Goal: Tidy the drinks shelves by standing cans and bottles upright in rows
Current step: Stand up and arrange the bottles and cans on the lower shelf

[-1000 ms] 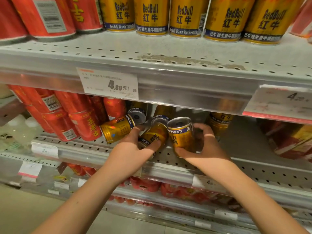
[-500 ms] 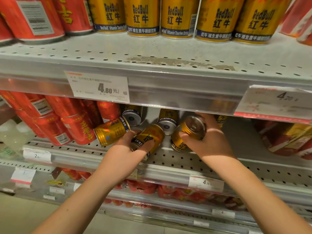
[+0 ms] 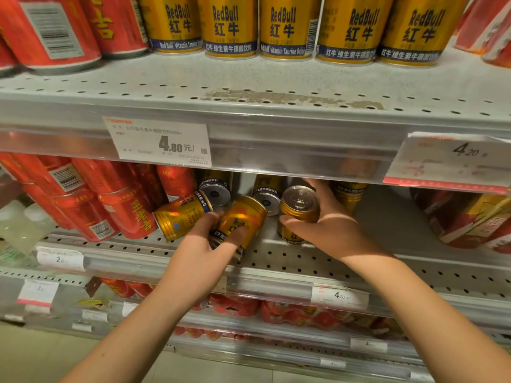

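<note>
Can in right hand: a gold can (image 3: 300, 214) stands about upright, pull-tab top toward the camera and base down at the perforated middle shelf (image 3: 290, 258). Whether the base sits flat I cannot tell.
Right hand: the right hand (image 3: 334, 230) grips that can, with the thumb across its front and the fingers curled round its far side.
Can in left hand: a second gold can (image 3: 244, 219) is tilted, its top leaning up and to the right. It is near the shelf's front edge, just beside the first.
Left hand: the left hand (image 3: 203, 251) holds the tilted can low down, thumb on its near face and fingers wrapped round its left side.
Fallen can: a third gold can (image 3: 181, 215) lies on its side just left of those fingers, close against the red cans (image 3: 130, 211).
Behind: a left tipped can (image 3: 215, 190) and a right tipped can (image 3: 266, 199) show silver bases to the camera. A rear gold can (image 3: 349, 194) stands partly hidden by the right hand.
Open room: bare shelf runs from the right hand to the red pack (image 3: 470, 217).
Overhead edge: the upper rail (image 3: 276, 139), carrying the 4.80 tag (image 3: 160, 142), hangs just above the right hand's fingers, so there is little height.
Front edge: the lower rail (image 3: 276, 283) and its 4.20 tag (image 3: 340, 297) lie under both wrists.
Top shelf: a row of upright gold cans (image 3: 284, 26) stands close to the edge.
</note>
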The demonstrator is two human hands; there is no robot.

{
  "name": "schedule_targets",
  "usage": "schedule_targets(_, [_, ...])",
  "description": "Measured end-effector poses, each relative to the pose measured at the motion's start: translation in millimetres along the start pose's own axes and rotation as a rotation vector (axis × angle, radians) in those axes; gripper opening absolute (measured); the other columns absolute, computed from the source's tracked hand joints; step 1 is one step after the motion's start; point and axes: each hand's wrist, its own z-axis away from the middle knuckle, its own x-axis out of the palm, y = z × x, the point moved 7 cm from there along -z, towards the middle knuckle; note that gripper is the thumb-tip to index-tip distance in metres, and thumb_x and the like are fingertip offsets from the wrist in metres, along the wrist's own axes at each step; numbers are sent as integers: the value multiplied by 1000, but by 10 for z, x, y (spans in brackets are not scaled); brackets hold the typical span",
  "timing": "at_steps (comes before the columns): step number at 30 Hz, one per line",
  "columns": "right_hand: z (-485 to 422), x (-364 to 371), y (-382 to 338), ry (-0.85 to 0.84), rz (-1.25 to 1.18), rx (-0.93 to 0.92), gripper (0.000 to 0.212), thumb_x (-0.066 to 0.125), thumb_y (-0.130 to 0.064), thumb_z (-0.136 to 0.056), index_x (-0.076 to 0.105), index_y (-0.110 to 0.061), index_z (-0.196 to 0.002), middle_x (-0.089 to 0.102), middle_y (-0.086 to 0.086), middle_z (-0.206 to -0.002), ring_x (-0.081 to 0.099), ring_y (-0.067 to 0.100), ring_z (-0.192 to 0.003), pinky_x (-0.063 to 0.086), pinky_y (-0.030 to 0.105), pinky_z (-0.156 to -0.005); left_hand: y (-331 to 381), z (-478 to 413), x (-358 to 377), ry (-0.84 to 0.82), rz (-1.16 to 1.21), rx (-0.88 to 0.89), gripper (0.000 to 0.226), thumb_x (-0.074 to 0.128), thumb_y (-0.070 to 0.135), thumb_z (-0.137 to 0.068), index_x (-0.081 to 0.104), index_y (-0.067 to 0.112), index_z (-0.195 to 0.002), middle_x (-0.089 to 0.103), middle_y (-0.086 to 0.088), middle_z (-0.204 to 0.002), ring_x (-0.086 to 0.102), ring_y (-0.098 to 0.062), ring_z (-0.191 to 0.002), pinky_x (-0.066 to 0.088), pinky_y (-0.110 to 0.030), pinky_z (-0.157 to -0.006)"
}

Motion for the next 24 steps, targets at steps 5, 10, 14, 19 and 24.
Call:
schedule_targets(5, [71, 69, 131, 111, -124, 17, 56, 81, -44, -79, 43, -59, -116, 58, -36, -106, 52, -26, -94, 39, -2, -72, 191, -82, -9, 84, 357, 39, 42, 79, 35, -83, 57, 44, -118, 73, 18, -105, 67, 6, -94, 49, -18, -80])
schedule_targets(10, [68, 140, 133, 109, -177, 24, 53, 80, -41, -81, 44, -62, -113, 57, -46, -103, 55, -23, -97, 38, -5, -72, 470, -173, 113, 75, 338, 161, 54, 81, 19, -84, 52, 32, -129, 67, 16, -112, 63, 19, -91, 45, 1, -72])
schedule_targets(14, [78, 177, 152, 92, -183, 60, 61, 79, -45, -80, 35, -75, -111, 53, -52, -102, 51, -28, -95, 38, -6, -68, 673, -267, 204, 80, 310, 266, 43, 83, 21, -82, 60, 32, -117, 73, 14, -100, 67, 8, -89, 48, -4, -73])
schedule_targets(19, [86, 222, 217, 113, -182, 85, 69, 69, -69, -67, 30, -71, -125, 57, -45, -102, 54, -24, -93, 39, 4, -74, 897, -419, 348, 23, 341, 352, 43, 85, 28, -81, 61, 36, -116, 73, 22, -106, 68, 5, -101, 50, -7, -81])
schedule_targets(24, [81, 208, 313, 166, -159, 157, 93, 67, -78, -57, 32, -43, -136, 59, -21, -118, 60, 6, -101, 46, 24, -81, 922, -508, 499, -71, 280, 352, 43, 84, 37, -81, 59, 44, -115, 68, 31, -108, 60, 19, -101, 46, 0, -74])
